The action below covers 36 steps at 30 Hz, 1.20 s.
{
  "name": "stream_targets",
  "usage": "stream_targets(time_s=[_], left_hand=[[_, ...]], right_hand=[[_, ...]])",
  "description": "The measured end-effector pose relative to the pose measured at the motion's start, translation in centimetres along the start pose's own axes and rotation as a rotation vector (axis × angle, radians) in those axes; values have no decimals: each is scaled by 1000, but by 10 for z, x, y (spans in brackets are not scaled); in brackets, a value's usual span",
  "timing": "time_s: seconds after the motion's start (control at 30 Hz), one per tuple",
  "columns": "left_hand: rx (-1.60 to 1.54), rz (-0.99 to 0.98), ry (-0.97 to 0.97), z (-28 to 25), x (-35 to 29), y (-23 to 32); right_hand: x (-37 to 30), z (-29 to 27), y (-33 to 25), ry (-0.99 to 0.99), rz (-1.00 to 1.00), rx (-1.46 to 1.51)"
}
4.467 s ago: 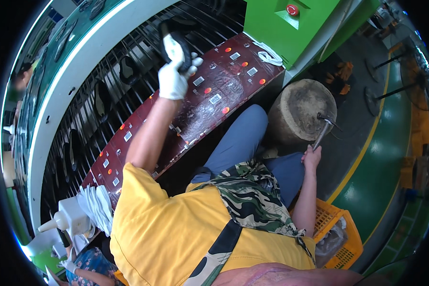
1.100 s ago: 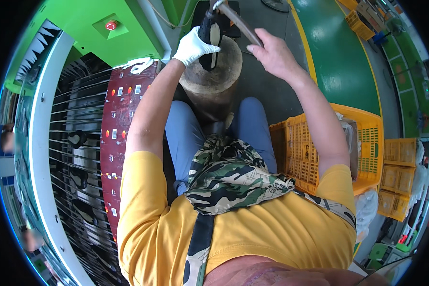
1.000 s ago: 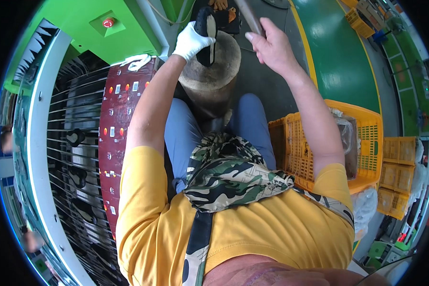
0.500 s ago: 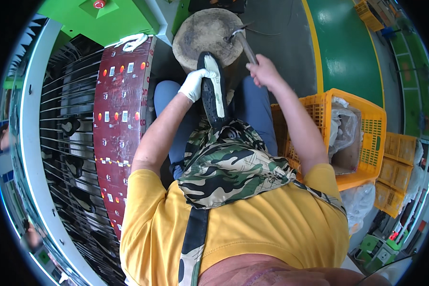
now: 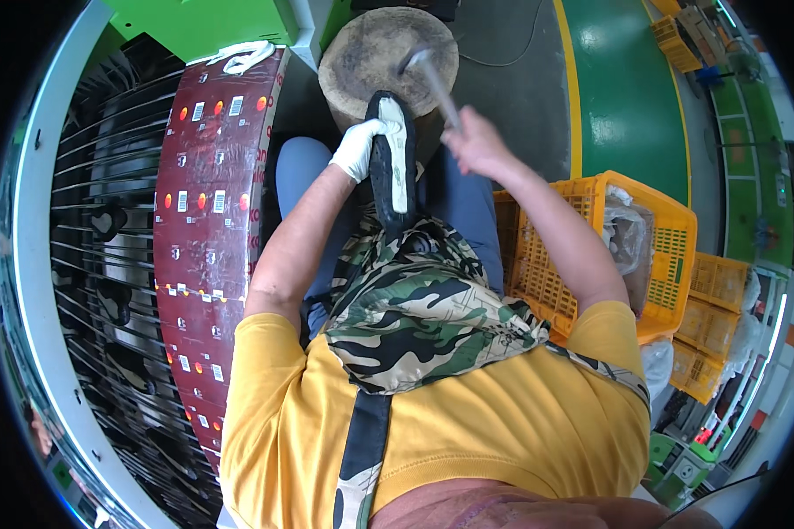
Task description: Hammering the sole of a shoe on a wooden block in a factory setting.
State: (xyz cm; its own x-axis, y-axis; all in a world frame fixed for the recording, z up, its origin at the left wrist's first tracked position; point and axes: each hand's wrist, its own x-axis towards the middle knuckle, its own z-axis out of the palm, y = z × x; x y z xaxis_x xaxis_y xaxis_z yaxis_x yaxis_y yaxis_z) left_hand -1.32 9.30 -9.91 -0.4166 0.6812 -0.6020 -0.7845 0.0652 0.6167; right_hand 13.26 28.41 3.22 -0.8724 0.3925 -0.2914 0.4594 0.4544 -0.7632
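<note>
Down off the stump since a second ago comes the black shoe with its pale insole (image 5: 394, 159), now resting over the person's lap just near of the round, worn wooden stump (image 5: 386, 55). Its long axis runs far to near, one end pointing at the stump, the other at the camouflage apron (image 5: 419, 304), insole side up. Left hand, in a white glove (image 5: 359, 148), is wrapped shut around the shoe's left edge near its far end. Right hand (image 5: 474, 143), bare, is clenched round the handle of a metal-headed hammer (image 5: 428, 69), blurred with motion; the hammer slants far and left, head over the stump's right part, above the shoe's far tip. To the right sits a yellow plastic crate (image 5: 670, 256) holding a clear bag. On the left, a dark red curved panel with small stickers (image 5: 207, 194) borders a wire rack of dark shoes (image 5: 106, 229).
</note>
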Motion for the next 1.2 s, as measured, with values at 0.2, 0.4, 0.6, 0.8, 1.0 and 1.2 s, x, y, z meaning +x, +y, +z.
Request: stream_targets(time_s=[0.2,0.4,0.6,0.8,1.0,1.2], left_hand=[[-69,1,0,-8,2,-5],[18,-11,-2,4,-5,5],[-29,18,-14,-16,2,-6],[-3,-22,-21,-6,-1,0],[-219,-109,-269,1,-12,6],[-47,-32,-63,-10,9,0]], right_hand=[[-6,-127,-114,394,-373,313],[8,-56,-70,712,-612,553],[14,-76,-78,120,-148,163],[1,-148,-167,669,-634,350],[-1,-7,-47,-230,48,-284],[-5,-139,-163,439,-470,84]])
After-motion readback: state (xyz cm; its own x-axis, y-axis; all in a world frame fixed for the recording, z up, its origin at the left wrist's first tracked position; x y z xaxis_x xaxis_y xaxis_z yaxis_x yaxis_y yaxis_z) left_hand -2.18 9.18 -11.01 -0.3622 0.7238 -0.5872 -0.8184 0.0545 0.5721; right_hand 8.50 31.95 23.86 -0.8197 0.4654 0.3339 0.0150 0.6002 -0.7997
